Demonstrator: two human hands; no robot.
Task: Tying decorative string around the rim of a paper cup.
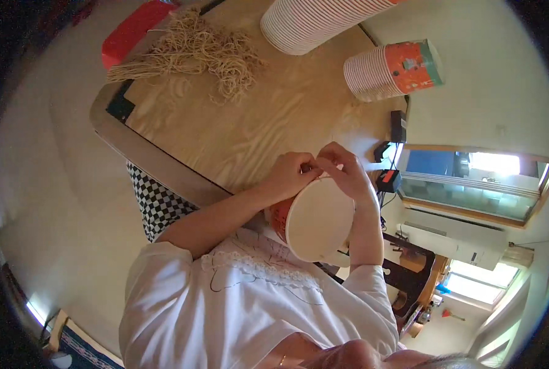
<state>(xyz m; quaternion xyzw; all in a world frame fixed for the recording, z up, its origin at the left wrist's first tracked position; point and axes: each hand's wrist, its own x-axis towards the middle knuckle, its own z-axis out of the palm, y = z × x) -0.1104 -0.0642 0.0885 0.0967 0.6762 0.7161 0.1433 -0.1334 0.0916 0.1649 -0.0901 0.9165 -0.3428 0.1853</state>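
Observation:
A paper bucket (321,220) with a white inside and an orange-red printed outside is tilted against my front at the table's edge, its mouth facing up toward me. At its far rim my left hand (291,174) is closed, thumb and fingers pinched together. Close against it, my right hand (347,174) is pinched at the same part of the rim, its forearm passing along the bucket's right side. Whatever sits between the fingertips is too small to make out. The bucket's lower part is hidden behind my left forearm and shirt.
A heap of tan cord pieces (210,56) lies on the wooden table (274,114), beside a red object (130,34). Two nested stacks of paper buckets, one long (314,23) and one shorter (388,69), lie at the far right. Black power adapters (398,127) with cables are along the right edge.

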